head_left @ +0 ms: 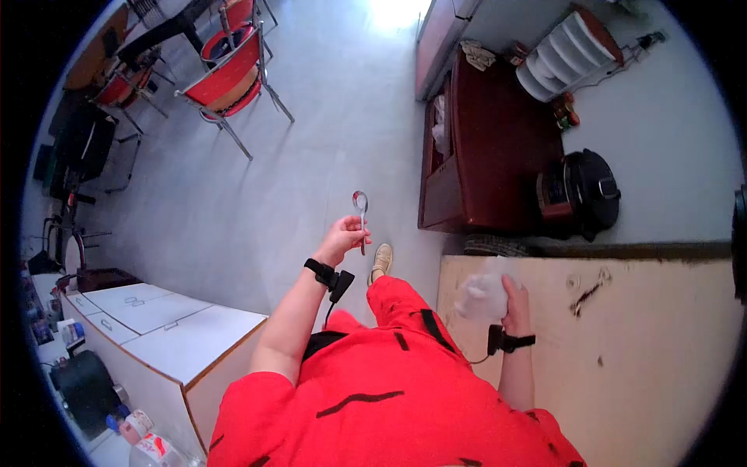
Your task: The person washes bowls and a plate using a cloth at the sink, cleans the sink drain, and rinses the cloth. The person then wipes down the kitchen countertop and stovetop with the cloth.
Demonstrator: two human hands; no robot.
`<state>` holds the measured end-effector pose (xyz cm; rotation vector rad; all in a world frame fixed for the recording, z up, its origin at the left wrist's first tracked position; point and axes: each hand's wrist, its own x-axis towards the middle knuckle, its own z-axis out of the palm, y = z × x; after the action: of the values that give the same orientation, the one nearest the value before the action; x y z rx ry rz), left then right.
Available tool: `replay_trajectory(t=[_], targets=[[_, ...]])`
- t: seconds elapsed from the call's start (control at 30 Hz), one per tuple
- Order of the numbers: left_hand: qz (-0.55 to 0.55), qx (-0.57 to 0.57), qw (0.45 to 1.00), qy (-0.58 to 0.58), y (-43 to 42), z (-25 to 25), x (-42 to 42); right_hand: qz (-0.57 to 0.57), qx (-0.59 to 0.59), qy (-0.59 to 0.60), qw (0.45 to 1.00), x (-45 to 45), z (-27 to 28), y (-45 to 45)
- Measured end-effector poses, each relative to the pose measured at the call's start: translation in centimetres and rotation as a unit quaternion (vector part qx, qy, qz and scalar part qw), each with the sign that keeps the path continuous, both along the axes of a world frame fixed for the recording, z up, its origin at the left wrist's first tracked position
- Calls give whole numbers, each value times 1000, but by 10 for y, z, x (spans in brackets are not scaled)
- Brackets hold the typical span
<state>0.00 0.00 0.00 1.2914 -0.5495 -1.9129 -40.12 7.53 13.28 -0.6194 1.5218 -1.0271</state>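
Observation:
My left hand [342,240] is closed around the handle of a metal spoon [360,204], held out over the grey floor with its bowl pointing away from me. On the other side, my right hand [517,305] grips a whitish, translucent plastic bag [482,294], in front of the pale wooden surface. The bag looks crumpled, and I cannot make out what is in it. Black straps with small devices sit on both wrists.
A dark red cabinet [498,148] stands ahead on the right, bearing an electric pressure cooker [587,194] and a white tiered rack [568,54]. Red chairs [229,82] are at the far left. Nearer on the left is a white cabinet [156,319]. A pale wooden panel [638,373] lies to my right.

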Motion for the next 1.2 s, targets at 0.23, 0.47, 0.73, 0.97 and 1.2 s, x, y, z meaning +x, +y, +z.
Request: replay_trajectory(t=[0.23,0.47,0.73,0.97,1.2], targets=[[56,-24,997,-37,-172,-5,-32,48,52,46,996,3,-1,-191],[19,26,999,-28,-256,-58,-64,66,127,153,978,3,-69,-265],[-48,3,999,-21,-348,-148,-124,-12,221,294,930,18,-133,-324],[-171,-65,973,-141,-448,-172,-197,-4,295,399,868,21,-140,-335],[-187,-101,966,-149,-521,-183,-284,-36,347,398,849,26,-142,-338]])
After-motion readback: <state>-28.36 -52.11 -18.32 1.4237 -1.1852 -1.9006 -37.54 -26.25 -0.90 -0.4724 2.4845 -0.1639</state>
